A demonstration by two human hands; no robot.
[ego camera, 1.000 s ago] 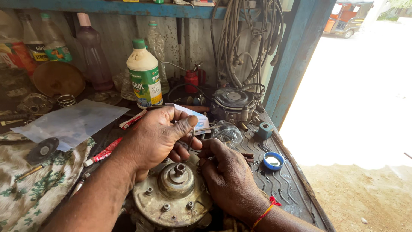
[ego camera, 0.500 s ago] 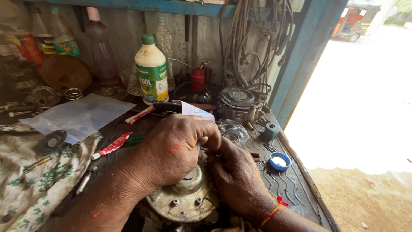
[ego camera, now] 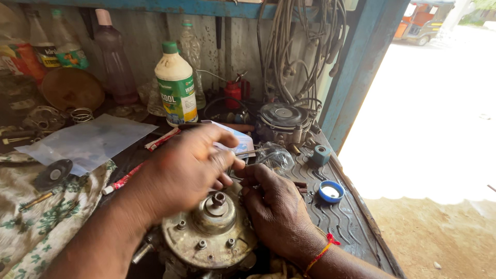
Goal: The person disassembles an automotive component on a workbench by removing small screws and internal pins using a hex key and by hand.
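Observation:
A round, grimy metal housing (ego camera: pixel 206 240) with several bolts and a central stub (ego camera: pixel 218 199) lies on the bench in front of me. My left hand (ego camera: pixel 186 165) hovers over its top rear, blurred, fingers curled and thumb stretched out; what it pinches is unclear. My right hand (ego camera: pixel 276 206), with a red thread at the wrist, grips the housing's right edge. The fingertips of both hands meet just behind the stub, next to a thin metal rod (ego camera: pixel 253 152).
Behind my hands are a clear glass bulb (ego camera: pixel 276 157), a white bottle with a green cap (ego camera: pixel 176 85), a red oil can (ego camera: pixel 233 93) and a round black part (ego camera: pixel 281 119). A blue cap (ego camera: pixel 330 191) lies on the ribbed mat (ego camera: pixel 336 222). Left: plastic sheet (ego camera: pixel 88 142), flowered cloth (ego camera: pixel 36 227).
My view has come closer and tilted down. My left hand slid forward over the housing's top, and my right hand shifted along the right edge towards it.

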